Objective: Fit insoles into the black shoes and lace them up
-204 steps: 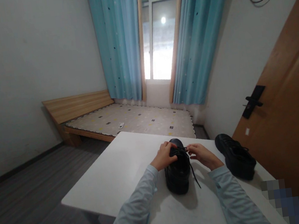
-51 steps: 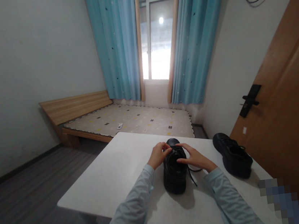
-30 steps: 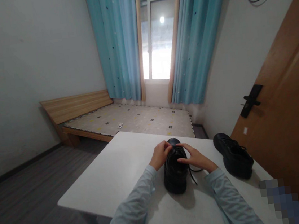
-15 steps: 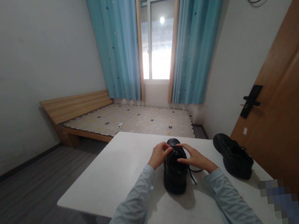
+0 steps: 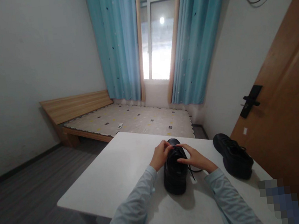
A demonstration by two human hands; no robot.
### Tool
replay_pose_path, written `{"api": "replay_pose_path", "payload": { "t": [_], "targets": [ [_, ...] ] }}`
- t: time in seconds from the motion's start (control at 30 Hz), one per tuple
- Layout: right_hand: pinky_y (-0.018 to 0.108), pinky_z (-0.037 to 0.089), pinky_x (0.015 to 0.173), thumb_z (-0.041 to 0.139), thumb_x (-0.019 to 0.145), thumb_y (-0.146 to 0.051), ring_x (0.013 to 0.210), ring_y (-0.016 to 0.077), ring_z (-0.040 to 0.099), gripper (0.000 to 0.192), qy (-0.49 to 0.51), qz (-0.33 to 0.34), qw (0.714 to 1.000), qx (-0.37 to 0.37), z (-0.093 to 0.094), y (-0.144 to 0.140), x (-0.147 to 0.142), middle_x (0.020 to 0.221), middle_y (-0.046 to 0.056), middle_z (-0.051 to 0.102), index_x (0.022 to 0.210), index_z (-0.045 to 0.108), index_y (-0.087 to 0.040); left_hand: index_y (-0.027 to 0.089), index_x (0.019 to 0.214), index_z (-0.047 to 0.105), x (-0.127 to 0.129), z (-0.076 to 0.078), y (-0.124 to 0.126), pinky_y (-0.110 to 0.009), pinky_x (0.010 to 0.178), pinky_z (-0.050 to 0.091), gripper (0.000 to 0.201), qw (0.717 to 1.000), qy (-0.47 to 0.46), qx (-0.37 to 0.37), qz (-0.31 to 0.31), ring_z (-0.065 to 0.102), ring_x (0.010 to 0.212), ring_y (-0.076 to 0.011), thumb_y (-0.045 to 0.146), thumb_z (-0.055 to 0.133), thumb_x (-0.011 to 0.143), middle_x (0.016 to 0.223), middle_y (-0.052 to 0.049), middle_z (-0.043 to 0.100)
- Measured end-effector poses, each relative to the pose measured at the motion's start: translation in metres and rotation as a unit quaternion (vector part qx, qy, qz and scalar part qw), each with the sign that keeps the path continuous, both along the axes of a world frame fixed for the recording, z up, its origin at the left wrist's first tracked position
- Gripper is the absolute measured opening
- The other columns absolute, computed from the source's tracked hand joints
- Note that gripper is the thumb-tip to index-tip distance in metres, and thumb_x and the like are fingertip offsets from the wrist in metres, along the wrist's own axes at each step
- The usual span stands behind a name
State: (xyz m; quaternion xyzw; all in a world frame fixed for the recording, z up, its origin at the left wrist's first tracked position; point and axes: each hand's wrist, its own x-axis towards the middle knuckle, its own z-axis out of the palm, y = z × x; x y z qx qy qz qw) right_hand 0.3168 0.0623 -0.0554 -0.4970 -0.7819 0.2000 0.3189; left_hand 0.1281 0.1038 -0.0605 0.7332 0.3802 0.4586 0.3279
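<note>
A black lace-up shoe [image 5: 175,174] stands on the white table [image 5: 114,178], toe pointing away from me. My left hand [image 5: 160,155] pinches the black lace at the shoe's left side near the tongue. My right hand [image 5: 197,159] rests over the right side, fingers on the lace; a loose lace end [image 5: 193,174] hangs down onto the table. Both sleeves are pale blue. A second black shoe [image 5: 233,156] sits at the table's right, untouched.
A wooden door [image 5: 291,109] with a black handle [image 5: 250,101] stands close on the right. Beyond the table lie a low wooden bed [image 5: 128,120], blue curtains [image 5: 117,43] and a window [image 5: 157,42]. Grey floor [image 5: 26,199] spreads to the left.
Since the oldest frame my hands have drawn closer together over the shoe and the long loose lace end has shortened. Over the last second they barely move.
</note>
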Motion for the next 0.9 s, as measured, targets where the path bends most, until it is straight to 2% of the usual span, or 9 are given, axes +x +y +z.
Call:
{"api": "replay_pose_path", "payload": {
  "t": [0.3,0.5,0.73,0.9],
  "targets": [
    [0.042,0.035,0.102,0.067,0.069,-0.044,0.117,0.0243,0.048,0.06,0.001,-0.002,1.0,0.0,0.0001,0.0003,-0.0001,0.124,0.008,0.053,0.121,0.048,-0.022,0.018,0.079,0.054,-0.0016,-0.0016,0.0007,-0.024,0.065,0.044,0.01,1.0,-0.003,0.004,0.003,0.056,0.07,-0.0127,0.027,0.055,0.077,0.074,0.001,0.061],
    [0.043,0.035,0.102,0.068,0.068,-0.044,0.117,0.0251,0.048,0.061,0.006,-0.006,1.0,-0.007,0.0006,-0.0007,0.0004,0.123,0.008,0.054,0.121,0.048,-0.022,0.017,0.077,0.049,-0.0004,-0.0013,0.0014,-0.022,0.065,0.042,0.012,0.999,-0.014,-0.027,-0.019,0.053,0.072,-0.0118,0.013,0.055,0.068,0.074,0.002,0.054],
    [0.044,0.035,0.102,0.068,0.068,-0.043,0.116,0.0255,0.049,0.059,0.014,-0.007,1.0,-0.01,0.0001,-0.0008,0.0009,0.123,0.008,0.054,0.12,0.049,-0.022,0.017,0.073,0.045,0.0005,-0.0012,0.0048,-0.02,0.061,0.04,0.014,0.99,-0.102,-0.077,-0.051,0.051,0.069,-0.0105,0.012,0.055,0.066,0.071,0.004,0.051],
    [0.043,0.035,0.101,0.068,0.068,-0.043,0.116,0.0255,0.049,0.059,0.011,-0.011,1.0,-0.013,0.0006,-0.0008,0.0005,0.122,0.008,0.054,0.119,0.049,-0.021,0.017,0.075,0.041,0.0006,0.0041,0.0001,-0.023,0.065,0.04,0.018,0.958,-0.213,-0.156,-0.114,0.056,0.068,-0.0108,0.018,0.058,0.068,0.068,0.003,0.055]
  ]
}}
